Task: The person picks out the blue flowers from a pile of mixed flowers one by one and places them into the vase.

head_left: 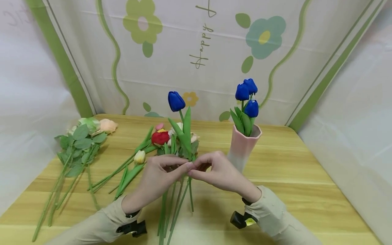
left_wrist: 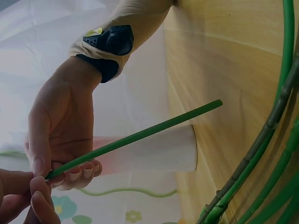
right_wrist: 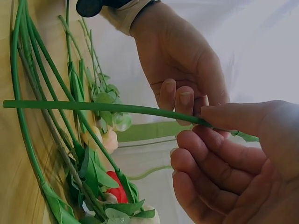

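Note:
A blue tulip (head_left: 176,101) stands upright above the table, its green stem (right_wrist: 93,106) pinched by both hands just below the leaves. My left hand (head_left: 160,174) holds it from the left between thumb and fingers. From the other side, my right hand (head_left: 218,172) pinches the stem too, the two thumbs meeting. In the left wrist view the stem's lower end (left_wrist: 201,110) sticks out free below the fingers. To the right of the hands a pink-and-white vase (head_left: 245,144) carries several blue tulips (head_left: 243,92).
Behind and below the hands lies a bunch of flowers with a red bloom (head_left: 160,137) and long stems. A yellow tulip (head_left: 140,157) lies left of it. Leafy roses (head_left: 81,136) lie at the far left. A printed cloth (head_left: 171,68) hangs behind the wooden table (head_left: 291,190).

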The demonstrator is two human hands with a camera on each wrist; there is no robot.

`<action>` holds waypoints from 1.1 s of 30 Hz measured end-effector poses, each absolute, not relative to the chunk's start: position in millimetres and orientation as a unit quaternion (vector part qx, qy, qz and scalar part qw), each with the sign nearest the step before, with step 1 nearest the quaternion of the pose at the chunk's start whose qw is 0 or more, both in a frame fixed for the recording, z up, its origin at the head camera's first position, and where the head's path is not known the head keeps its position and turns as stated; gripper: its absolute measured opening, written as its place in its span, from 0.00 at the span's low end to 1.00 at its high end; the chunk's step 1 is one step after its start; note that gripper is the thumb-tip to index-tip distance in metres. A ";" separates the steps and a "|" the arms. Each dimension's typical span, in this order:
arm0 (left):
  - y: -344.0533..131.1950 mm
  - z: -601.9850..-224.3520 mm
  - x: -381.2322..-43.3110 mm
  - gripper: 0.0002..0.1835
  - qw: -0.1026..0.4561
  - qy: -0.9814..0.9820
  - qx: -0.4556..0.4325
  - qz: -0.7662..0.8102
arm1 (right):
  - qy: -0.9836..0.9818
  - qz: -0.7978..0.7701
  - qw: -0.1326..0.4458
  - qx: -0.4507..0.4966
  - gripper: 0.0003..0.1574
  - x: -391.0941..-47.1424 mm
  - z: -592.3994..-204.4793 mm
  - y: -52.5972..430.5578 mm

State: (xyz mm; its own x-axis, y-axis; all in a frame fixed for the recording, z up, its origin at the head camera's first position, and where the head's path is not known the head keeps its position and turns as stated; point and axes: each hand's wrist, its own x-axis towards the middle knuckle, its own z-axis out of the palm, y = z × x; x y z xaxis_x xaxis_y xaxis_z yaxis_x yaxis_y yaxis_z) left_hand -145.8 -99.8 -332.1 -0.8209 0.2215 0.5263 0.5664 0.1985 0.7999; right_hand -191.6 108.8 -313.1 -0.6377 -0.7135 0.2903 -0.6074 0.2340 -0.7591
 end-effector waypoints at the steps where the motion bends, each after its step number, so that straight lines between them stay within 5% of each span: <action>1: -99.8 -332.0 -145.9 0.04 0.147 -0.761 -0.260 -0.577 | 0.784 -0.451 0.054 -0.424 0.05 -191.7 -313.6 109.0; 20: -101.4 -329.2 -152.2 0.05 0.189 -0.763 -0.279 -0.552 | 0.778 -0.464 0.016 -0.423 0.03 -188.2 -311.3 107.5; 26: -107.2 -330.5 -150.1 0.05 0.157 -0.791 -0.265 -0.529 | 0.781 -0.442 -0.012 -0.441 0.03 -190.1 -313.7 104.1; 33: -125.5 -341.6 -146.8 0.17 0.066 -0.856 -0.311 -0.407 | 0.793 -0.381 -0.055 -0.473 0.04 -191.3 -300.1 107.1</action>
State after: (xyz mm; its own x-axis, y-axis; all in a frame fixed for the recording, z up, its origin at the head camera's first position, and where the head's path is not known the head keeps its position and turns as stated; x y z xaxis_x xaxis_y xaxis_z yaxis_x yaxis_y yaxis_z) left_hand -146.8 -125.5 -341.6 -0.7976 0.4786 0.3670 0.5867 0.4745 0.6562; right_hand -191.3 107.1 -300.1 -0.5473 -0.7078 0.4466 -0.7910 0.2631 -0.5524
